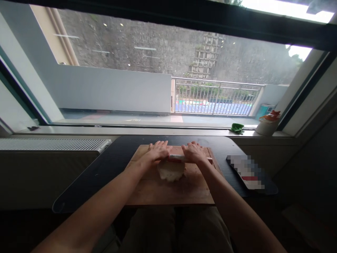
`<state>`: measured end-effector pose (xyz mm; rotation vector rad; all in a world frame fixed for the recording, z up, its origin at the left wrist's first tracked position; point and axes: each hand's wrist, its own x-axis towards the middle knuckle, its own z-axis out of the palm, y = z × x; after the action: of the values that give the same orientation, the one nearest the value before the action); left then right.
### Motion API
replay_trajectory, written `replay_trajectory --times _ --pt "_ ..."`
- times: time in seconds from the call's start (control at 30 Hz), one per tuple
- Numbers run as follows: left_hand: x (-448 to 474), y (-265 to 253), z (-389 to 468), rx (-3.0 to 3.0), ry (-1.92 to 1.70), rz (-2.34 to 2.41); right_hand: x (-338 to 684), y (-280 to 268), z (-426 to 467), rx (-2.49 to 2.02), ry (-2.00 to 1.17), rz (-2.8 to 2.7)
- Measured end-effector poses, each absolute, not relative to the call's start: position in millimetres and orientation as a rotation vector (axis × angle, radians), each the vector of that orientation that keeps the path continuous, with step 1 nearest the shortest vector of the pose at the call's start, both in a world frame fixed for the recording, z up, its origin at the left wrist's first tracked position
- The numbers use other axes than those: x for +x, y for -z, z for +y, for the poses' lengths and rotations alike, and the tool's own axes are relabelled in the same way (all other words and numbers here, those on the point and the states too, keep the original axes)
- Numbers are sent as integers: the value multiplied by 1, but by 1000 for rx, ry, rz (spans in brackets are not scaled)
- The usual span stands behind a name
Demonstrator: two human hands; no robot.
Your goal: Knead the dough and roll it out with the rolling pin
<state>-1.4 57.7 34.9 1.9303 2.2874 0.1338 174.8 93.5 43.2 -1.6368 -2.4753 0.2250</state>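
A flat, pale piece of dough [171, 170] with a wavy near edge lies on a wooden cutting board [168, 196]. Across the dough's far edge runs a slim rolling pin [177, 158], pale and shiny with red on it. My left hand [159, 151] rests palm down on its left part, fingers stretched forward and not wrapped round it. Over the right part lies my right hand [194, 153], also flat with fingers extended. The pin's right end sticks out past my right wrist; its left end is hidden under my left hand.
The board lies on a dark table [105, 175] against a window sill. To the right is a flat, partly blurred-out item [246, 172]. On the sill stand a green leaf-shaped thing [237, 128] and a white container [267, 126]. A radiator [52, 144] is at left.
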Motion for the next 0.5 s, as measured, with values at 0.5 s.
replay_trajectory --times 0.5 --pt "14 -20 -26 2416 -476 2350 196 -9 29 -1332 89 -2305"
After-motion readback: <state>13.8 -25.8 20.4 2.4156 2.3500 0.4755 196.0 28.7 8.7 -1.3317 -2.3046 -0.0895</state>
